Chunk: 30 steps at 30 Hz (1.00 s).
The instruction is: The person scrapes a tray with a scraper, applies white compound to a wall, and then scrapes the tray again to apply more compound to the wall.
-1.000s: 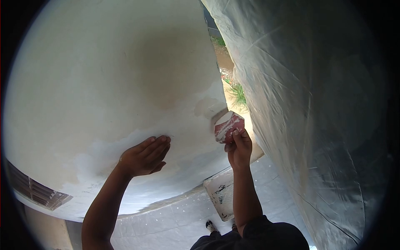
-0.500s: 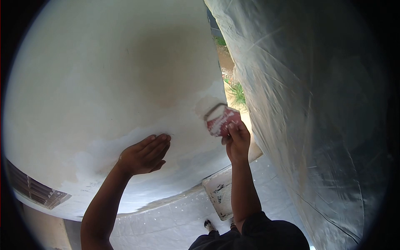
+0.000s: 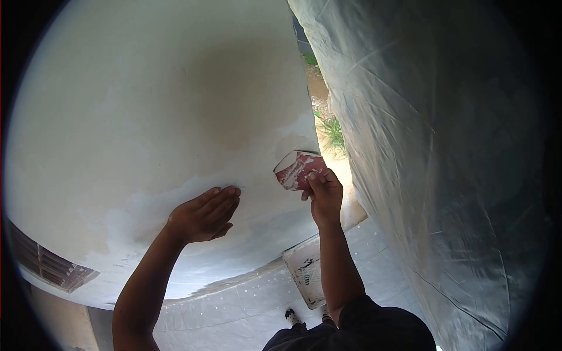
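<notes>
My right hand (image 3: 326, 196) grips a flat red putty spreader (image 3: 300, 173), thumb on its front face and fingers mostly hidden behind. White filler smears cover the spreader, thickest towards its upper left edge. It is held at the pale wall (image 3: 146, 117), close to the wall's right edge; whether it touches cannot be made out. Off to the left, my left hand (image 3: 206, 215) lies with fingers stretched out and together against the wall, holding nothing. Whiter patches (image 3: 137, 210) show on the wall around both hands.
Translucent plastic sheeting (image 3: 410, 146) hangs along the right. Grass (image 3: 332, 133) shows through the gap beside the wall. Below, a stained paint tray (image 3: 297, 266) rests on the covered floor (image 3: 228, 316) near my feet. A louvred vent (image 3: 50, 263) is at lower left.
My right hand has moved slightly left and down with the spreader, which now shows more sharply. My left hand has stayed in nearly the same place.
</notes>
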Each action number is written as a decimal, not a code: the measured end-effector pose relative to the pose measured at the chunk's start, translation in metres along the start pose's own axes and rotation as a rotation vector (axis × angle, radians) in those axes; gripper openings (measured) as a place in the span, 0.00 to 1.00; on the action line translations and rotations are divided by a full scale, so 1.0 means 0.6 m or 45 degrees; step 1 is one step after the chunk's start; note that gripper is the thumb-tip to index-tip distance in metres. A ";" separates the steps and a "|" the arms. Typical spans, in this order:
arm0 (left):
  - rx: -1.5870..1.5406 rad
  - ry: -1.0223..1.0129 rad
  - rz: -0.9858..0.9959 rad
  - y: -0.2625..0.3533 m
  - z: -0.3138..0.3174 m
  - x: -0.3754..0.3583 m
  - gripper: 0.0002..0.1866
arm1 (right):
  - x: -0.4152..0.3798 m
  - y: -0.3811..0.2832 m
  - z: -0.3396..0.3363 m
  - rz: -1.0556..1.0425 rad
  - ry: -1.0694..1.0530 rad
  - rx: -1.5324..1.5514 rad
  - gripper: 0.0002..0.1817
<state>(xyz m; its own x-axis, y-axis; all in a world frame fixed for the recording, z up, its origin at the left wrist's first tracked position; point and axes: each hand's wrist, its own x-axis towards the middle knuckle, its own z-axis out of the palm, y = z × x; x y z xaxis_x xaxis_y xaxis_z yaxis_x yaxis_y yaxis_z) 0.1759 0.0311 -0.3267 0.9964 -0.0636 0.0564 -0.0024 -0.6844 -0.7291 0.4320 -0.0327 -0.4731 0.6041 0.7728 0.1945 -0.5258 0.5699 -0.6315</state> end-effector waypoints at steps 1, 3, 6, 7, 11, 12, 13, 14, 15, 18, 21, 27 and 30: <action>0.003 0.008 0.000 0.001 0.001 -0.001 0.22 | 0.003 0.003 -0.006 -0.010 0.002 -0.025 0.05; 0.008 0.017 -0.001 -0.002 0.001 -0.001 0.22 | 0.005 0.001 -0.025 0.003 0.037 -0.019 0.05; 0.024 0.020 0.008 -0.002 0.001 0.000 0.22 | -0.001 0.004 -0.065 0.040 0.096 -0.035 0.05; 0.035 0.026 0.013 -0.002 0.003 0.001 0.21 | -0.005 0.006 -0.078 0.073 0.108 0.017 0.04; 0.056 0.030 0.015 0.000 0.003 0.002 0.22 | 0.000 -0.004 -0.065 0.044 0.023 0.114 0.04; 0.051 0.028 0.016 0.001 0.003 0.001 0.22 | 0.004 -0.009 -0.053 0.010 -0.021 0.122 0.04; 0.040 0.024 0.010 0.002 0.003 -0.001 0.22 | 0.008 -0.012 -0.042 -0.002 -0.007 0.127 0.04; 0.031 0.021 0.006 0.002 0.003 -0.001 0.22 | 0.012 -0.013 -0.041 -0.005 -0.006 0.126 0.04; 0.033 0.026 0.008 0.002 0.002 -0.001 0.22 | 0.017 -0.012 -0.041 -0.005 0.024 0.104 0.04; 0.059 0.049 0.014 0.000 0.000 -0.001 0.22 | 0.019 0.003 -0.071 0.002 0.055 0.083 0.04; 0.078 0.058 0.018 0.000 -0.001 0.001 0.21 | 0.010 0.002 -0.100 0.014 0.065 0.142 0.04; 0.039 0.011 0.015 0.005 -0.001 0.002 0.23 | 0.036 -0.030 -0.056 -0.068 -0.093 0.080 0.04; 0.048 0.025 0.001 0.004 0.002 -0.001 0.23 | 0.043 -0.027 -0.061 -0.063 -0.042 -0.053 0.04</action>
<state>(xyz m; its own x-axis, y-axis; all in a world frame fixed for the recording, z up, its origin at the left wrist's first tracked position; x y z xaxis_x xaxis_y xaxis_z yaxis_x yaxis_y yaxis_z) 0.1755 0.0300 -0.3293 0.9945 -0.0789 0.0689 0.0002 -0.6565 -0.7543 0.4782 -0.0320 -0.4857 0.6082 0.7533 0.2504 -0.4701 0.5959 -0.6511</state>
